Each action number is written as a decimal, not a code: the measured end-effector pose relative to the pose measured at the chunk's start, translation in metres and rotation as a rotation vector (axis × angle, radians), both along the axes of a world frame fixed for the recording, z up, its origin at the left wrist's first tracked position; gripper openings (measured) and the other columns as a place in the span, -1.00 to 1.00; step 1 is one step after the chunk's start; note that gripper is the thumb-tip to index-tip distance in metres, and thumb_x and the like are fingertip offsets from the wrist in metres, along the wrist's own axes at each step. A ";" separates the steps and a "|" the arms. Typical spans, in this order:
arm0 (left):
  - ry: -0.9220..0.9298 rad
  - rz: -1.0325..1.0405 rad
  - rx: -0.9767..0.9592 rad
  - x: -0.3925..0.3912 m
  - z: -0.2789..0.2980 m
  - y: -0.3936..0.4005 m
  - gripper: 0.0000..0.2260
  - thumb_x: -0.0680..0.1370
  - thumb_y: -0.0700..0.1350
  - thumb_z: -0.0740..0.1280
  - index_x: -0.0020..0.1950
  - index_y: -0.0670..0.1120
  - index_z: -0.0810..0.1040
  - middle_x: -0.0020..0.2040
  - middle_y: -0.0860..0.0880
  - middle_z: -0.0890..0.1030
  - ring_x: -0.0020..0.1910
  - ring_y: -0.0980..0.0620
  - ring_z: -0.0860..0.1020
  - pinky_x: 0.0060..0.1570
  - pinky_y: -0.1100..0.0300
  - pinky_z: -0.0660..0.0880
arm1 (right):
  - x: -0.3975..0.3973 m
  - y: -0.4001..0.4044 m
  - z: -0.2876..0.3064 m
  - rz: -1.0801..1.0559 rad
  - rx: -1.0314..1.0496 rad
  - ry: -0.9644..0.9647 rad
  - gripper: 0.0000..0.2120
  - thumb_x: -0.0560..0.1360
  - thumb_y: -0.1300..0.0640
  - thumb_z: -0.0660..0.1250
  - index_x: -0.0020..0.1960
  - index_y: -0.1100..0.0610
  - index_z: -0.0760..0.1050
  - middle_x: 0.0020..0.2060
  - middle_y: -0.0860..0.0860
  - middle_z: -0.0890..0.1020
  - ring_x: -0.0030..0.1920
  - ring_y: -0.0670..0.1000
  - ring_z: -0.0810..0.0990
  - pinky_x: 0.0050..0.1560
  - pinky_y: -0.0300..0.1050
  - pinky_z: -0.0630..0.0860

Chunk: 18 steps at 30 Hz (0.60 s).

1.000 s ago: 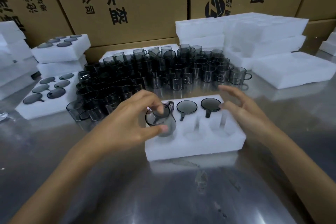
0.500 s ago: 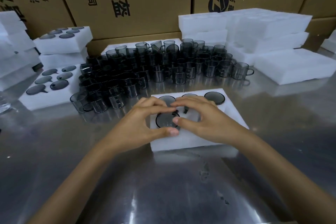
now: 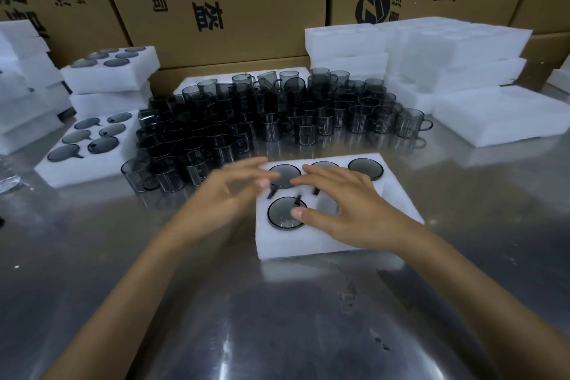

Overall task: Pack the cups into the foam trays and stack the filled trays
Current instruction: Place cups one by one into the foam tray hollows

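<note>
we press our right hand [image 3: 345, 210], fingers flat, on foam tray [image 3: 398, 194] to steady it; fourth cup [image 3: 285, 213] seated at tray's 7 o'clock; left hand [image 3: 229, 194] slack, empty, blurred; loose cups [image 3: 277, 114] at 12 o'clock

Four smoky grey glass cups [image 3: 286, 213] sit in the near white foam tray [image 3: 324, 244]. Six fill the left tray [image 3: 55, 174]. Two bare hands [image 3: 345, 210].
</note>
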<state>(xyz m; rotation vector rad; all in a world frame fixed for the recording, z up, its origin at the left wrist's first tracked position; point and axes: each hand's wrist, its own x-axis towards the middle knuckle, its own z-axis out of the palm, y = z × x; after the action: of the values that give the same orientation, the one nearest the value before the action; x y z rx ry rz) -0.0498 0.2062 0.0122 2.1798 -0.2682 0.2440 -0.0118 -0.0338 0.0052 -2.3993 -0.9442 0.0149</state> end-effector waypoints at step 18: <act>0.010 0.525 0.433 0.043 -0.010 0.066 -0.93 0.59 -0.19 0.30 -0.02 -0.08 0.58 0.17 -0.10 0.56 0.01 -0.05 0.51 -0.01 0.08 0.39 | 0.037 0.030 0.003 -0.047 -0.176 -0.201 -0.30 0.49 -0.50 -0.08 0.49 -0.17 0.27 0.51 -0.14 0.29 0.49 -0.05 0.23 0.44 0.17 0.07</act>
<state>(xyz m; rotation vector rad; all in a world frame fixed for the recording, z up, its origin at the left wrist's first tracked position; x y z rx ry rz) -0.0071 0.2719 0.0023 2.6525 0.2947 0.5036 0.0249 -0.0039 0.0080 -2.6225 -1.0127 -0.1707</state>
